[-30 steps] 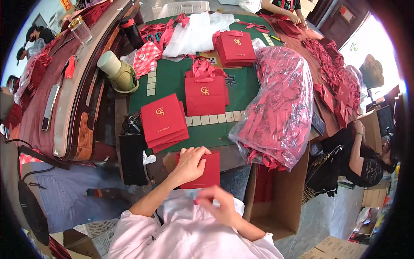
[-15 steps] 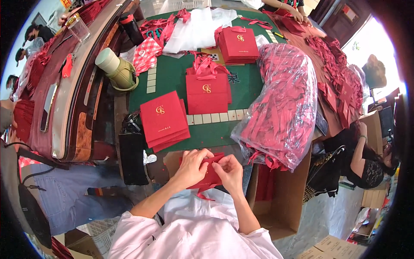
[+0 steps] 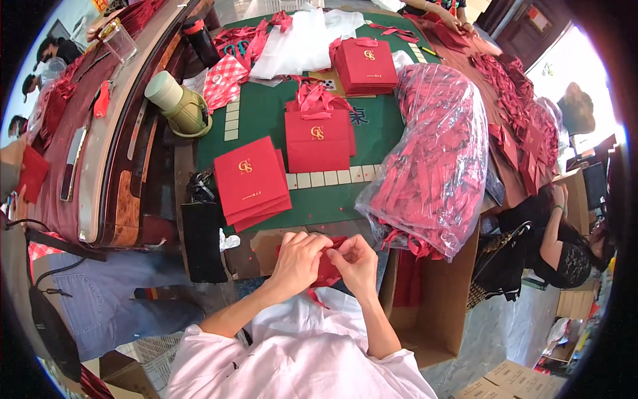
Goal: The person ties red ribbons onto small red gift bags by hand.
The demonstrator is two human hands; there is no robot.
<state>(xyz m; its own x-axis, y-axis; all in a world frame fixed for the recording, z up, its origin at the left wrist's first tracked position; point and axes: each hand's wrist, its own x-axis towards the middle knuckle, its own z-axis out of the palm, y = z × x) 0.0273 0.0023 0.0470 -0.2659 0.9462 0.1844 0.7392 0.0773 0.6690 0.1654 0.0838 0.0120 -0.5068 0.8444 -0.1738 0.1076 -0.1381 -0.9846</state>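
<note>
A green table (image 3: 262,116) carries three red bag stacks (image 3: 249,179); a ribbon-filled clear sack (image 3: 428,163); white sheeting (image 3: 296,46).

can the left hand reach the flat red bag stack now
Probably yes: the stack of flat red bags lies on the green tabletop just beyond the left hand, with nothing visible blocking the way. It is on a red bag, though, so would likely need to let go.

1. We look out from the person's head, through the left of two side-by-side fisheye cameras, facing downward and forward.
2. We have the pale pink cloth shirt (image 3: 286,369) closest, along the lower edge; the bare-handed left grip (image 3: 299,259) and bare-handed right grip (image 3: 355,261) come just beyond it.
3. Farther off, we face across the green-topped bench (image 3: 256,116).
</note>
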